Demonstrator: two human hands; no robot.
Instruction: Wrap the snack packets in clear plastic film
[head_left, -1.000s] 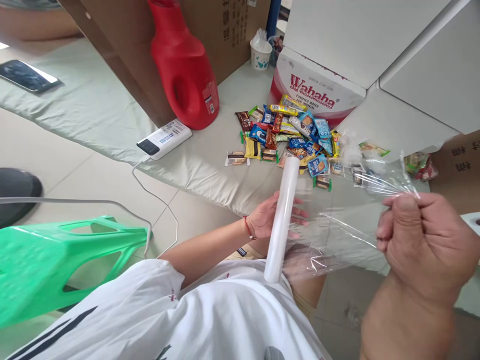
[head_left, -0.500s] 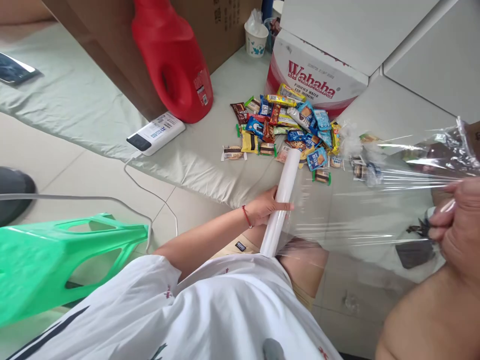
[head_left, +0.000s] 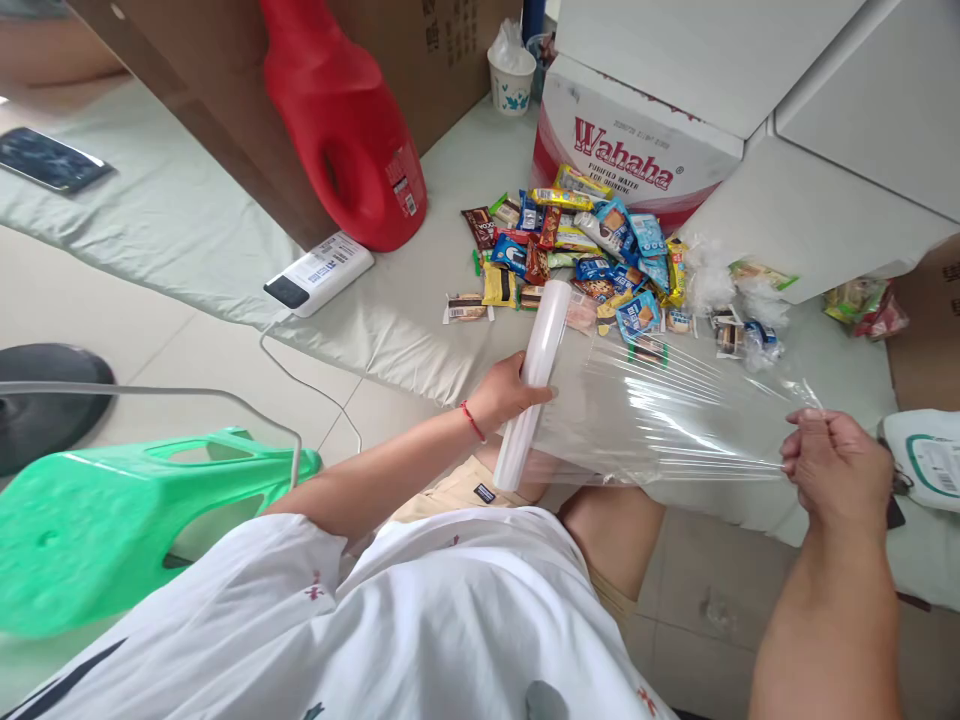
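My left hand [head_left: 510, 393], with a red string on its wrist, is wrapped round a white roll of clear plastic film [head_left: 534, 385] above my lap. From the roll a sheet of clear film [head_left: 660, 420] stretches to the right, creased and narrowing. Its far end is pinched in the closed fingers of my right hand [head_left: 836, 455]. Behind the film, a pile of wrapped snacks [head_left: 570, 240] lies on the pale green cloth [head_left: 420, 335]. Several snacks show through or beside the sheet.
A white and red box [head_left: 630, 150] stands behind the snacks. On the left are a red jug [head_left: 352, 130], a power bank [head_left: 321, 273] with a cable, a phone [head_left: 52, 158] and a green stool [head_left: 97, 530]. A paper cup [head_left: 512, 80] stands at the back.
My right hand has moved left and nearer to the roll, so the stretched film is shorter. My left hand and the roll have shifted slightly left and up.
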